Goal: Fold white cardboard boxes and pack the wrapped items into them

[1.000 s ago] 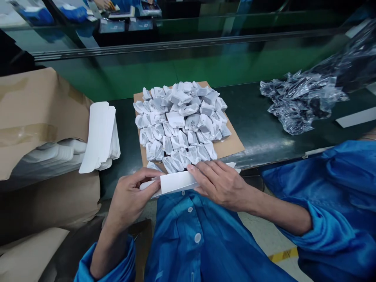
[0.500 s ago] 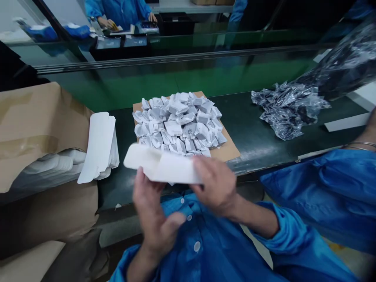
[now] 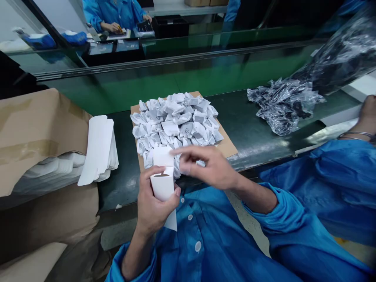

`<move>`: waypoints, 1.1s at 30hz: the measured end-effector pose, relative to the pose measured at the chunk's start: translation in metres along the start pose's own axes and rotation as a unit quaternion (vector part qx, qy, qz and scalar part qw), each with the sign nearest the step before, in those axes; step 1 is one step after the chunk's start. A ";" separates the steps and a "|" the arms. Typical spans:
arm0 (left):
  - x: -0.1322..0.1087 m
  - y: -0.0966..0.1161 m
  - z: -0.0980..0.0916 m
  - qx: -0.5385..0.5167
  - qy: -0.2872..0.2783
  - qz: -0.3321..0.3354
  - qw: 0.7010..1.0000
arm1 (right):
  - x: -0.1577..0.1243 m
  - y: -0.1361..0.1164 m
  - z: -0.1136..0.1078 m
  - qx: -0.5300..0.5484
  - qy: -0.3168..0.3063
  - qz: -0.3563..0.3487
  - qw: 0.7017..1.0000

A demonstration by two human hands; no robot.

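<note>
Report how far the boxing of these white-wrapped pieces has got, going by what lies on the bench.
Done: no filled box shows. In hand: the left hand grips one white carton upright, top flap open, while the right hand hovers just above the wrapped pieces, holding nothing clearly. Left: the pieces cover most of their cardboard sheet, and a stack of flat cartons lies unfolded.

Packets (image 3: 176,119) on card (image 3: 227,147) at table (image 3: 252,133) centre, flat boxes (image 3: 98,149) left of card, bags (image 3: 283,103) right, carton (image 3: 38,129) far left, box (image 3: 163,186) in left hand (image 3: 154,205) before card
</note>
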State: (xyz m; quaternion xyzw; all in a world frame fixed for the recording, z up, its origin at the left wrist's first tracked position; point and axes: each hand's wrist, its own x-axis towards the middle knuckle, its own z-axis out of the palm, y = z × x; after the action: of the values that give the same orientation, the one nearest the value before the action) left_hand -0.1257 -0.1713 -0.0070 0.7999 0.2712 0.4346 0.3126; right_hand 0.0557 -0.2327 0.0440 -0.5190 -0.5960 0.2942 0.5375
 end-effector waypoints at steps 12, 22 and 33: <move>-0.003 -0.010 0.007 0.109 0.000 0.033 0.994 | 0.013 0.003 0.011 0.149 -0.054 0.115 0.981; -0.009 -0.009 0.015 0.065 0.093 0.146 0.983 | 0.006 -0.006 0.017 0.157 -0.043 0.100 0.982; -0.016 0.000 0.004 0.090 0.023 0.061 0.994 | -0.009 -0.005 0.019 -0.026 -0.020 -0.099 0.995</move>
State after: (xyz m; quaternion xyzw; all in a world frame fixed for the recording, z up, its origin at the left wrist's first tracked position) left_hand -0.1295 -0.1838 -0.0170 0.8295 0.2672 0.4450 0.2062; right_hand 0.0353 -0.2388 0.0412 -0.4651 -0.6628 0.2340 0.5381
